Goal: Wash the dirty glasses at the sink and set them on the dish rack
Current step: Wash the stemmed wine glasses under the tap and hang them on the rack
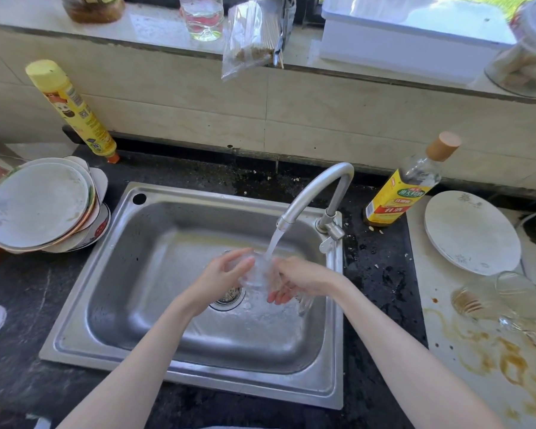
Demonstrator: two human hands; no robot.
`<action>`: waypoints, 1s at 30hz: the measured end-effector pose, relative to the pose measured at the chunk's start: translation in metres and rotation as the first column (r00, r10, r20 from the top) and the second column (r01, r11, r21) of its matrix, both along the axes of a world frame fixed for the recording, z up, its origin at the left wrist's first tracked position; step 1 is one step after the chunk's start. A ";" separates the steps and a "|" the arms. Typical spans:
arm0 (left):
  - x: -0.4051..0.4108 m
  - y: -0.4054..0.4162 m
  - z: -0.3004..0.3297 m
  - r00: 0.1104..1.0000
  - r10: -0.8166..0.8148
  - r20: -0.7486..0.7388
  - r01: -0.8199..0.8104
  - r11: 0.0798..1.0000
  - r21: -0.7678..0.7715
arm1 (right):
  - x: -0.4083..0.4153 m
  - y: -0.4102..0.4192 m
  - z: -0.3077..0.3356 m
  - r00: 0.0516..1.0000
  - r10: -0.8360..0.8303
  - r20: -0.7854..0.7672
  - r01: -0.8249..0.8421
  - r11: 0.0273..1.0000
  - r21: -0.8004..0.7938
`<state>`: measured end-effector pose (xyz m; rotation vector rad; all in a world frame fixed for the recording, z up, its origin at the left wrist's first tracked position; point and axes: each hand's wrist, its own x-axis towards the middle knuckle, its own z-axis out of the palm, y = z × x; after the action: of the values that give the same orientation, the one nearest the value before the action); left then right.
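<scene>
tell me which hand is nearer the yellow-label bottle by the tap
Right. The right hand is under the tap, on the side toward the yellow-label bottle; the left hand is farther across the sink.
</scene>
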<state>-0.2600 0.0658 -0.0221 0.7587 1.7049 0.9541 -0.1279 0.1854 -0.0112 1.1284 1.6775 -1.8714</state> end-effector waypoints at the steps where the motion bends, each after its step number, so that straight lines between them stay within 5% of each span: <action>1: 0.002 -0.001 -0.001 0.998 0.028 0.057 -0.027 0.999 -0.020 | -0.001 0.002 0.005 0.999 0.037 0.032 -0.036 0.999 -0.018; 7: -0.008 -0.008 -0.015 0.979 0.133 0.153 -0.122 0.990 -0.075 | 0.000 0.023 0.013 0.935 0.319 0.156 -0.353 0.879 0.321; 13: -0.014 -0.015 -0.024 0.834 0.415 0.364 -0.381 0.910 -0.165 | 0.007 0.022 0.011 0.992 0.043 -0.116 -0.050 0.997 -0.063; 19: -0.018 -0.018 -0.026 0.658 0.594 0.463 -0.500 0.805 -0.321 | 0.001 0.013 0.011 0.940 -0.259 -0.223 0.183 0.933 -0.310; 30: -0.008 -0.016 -0.030 0.594 0.660 0.460 -0.534 0.751 -0.388 | 0.001 -0.002 -0.001 0.850 -0.498 -0.171 0.365 0.792 -0.490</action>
<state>-0.2680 0.0496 -0.0523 -0.3075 1.4709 1.2707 -0.1272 0.1835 -0.0123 1.1483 1.0600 -2.6584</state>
